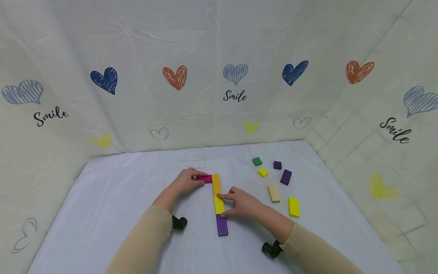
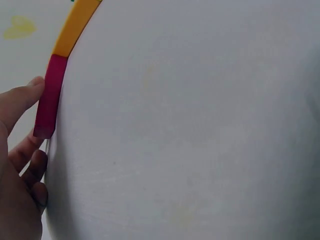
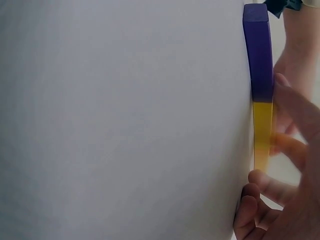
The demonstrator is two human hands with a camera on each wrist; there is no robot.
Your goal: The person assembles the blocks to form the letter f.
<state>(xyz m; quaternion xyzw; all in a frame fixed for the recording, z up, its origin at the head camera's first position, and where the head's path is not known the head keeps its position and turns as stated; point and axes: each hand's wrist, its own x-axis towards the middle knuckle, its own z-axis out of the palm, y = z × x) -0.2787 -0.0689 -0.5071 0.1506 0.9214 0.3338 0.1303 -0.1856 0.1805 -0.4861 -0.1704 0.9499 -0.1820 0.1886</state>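
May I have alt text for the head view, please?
The left hand holds a magenta block crosswise against the far end of a row of orange, yellow and purple blocks, which the right hand touches; loose pieces lie at right.

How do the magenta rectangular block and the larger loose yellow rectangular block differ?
The magenta rectangular block lies side to side; the larger loose yellow rectangular block lies front to back. The left hand holds the magenta block; neither hand touches the yellow. Magenta abuts an orange rectangular block; yellow sits apart. Both rest on white cloth.
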